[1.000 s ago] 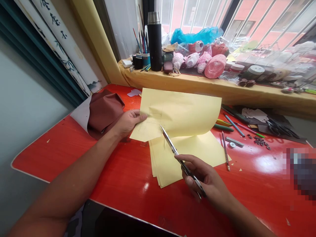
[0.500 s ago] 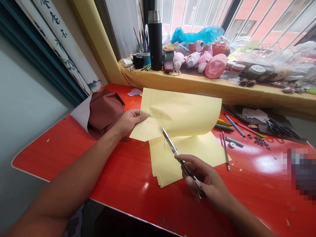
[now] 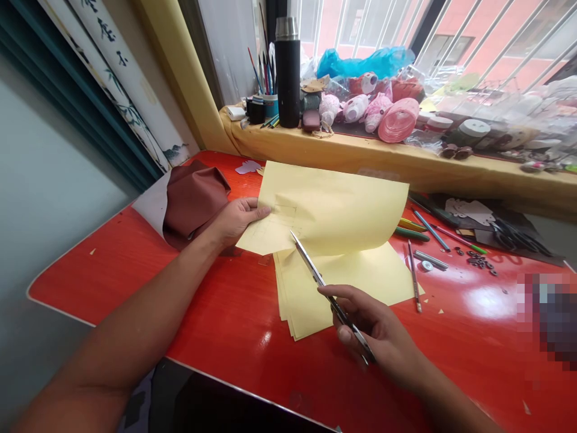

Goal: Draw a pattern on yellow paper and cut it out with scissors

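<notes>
My left hand (image 3: 246,219) pinches the left edge of a yellow sheet of paper (image 3: 342,201), thumb on top. Faint pencil lines are drawn on the sheet near my thumb, and its right side curls up. In my right hand (image 3: 369,322) is a pair of scissors (image 3: 315,273), seen nearly edge-on, with silver blades pointing up and left. The blade tips are at the sheet's lower edge, close to the drawn lines; how far they part is hard to see. Beneath lies a stack of yellow paper (image 3: 306,307) on the red table (image 3: 216,343).
Brown leather-like material (image 3: 196,201) lies folded at the left. To the right are a pencil (image 3: 413,276), small dark rings (image 3: 480,261) and black scissors (image 3: 518,237). A black thermos (image 3: 288,78) and pink items (image 3: 399,120) crowd the windowsill.
The whole view has shifted slightly to the right. The scissor tips sit a little further left against the sheet; both hands keep their grip.
</notes>
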`<state>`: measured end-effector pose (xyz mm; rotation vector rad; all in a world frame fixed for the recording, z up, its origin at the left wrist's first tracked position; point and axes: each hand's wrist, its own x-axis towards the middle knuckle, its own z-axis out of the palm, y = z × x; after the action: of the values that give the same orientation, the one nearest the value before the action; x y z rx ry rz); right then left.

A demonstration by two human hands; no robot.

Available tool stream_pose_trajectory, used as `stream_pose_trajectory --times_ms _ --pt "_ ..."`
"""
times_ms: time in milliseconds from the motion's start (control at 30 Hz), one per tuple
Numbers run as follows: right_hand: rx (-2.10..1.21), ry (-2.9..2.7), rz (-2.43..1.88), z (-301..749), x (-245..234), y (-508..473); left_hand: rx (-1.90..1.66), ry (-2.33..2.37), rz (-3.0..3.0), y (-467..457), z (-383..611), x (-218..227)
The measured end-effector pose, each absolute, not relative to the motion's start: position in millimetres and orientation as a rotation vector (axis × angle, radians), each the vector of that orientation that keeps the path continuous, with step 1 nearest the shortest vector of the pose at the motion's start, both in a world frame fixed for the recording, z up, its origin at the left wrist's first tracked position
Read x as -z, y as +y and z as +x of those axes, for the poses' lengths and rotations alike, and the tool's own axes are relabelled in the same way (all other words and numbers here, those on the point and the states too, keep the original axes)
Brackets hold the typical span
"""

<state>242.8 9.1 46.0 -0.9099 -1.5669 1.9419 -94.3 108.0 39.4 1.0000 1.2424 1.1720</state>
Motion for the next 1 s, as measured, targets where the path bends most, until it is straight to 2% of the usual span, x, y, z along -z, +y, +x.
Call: stream_pose_trajectory --times_ms 1000 --pt "-1.881 -1.625 -0.914 243.2 -48.4 9.1 -1.130 1.193 1.011 108.1 -100.3 -36.8"
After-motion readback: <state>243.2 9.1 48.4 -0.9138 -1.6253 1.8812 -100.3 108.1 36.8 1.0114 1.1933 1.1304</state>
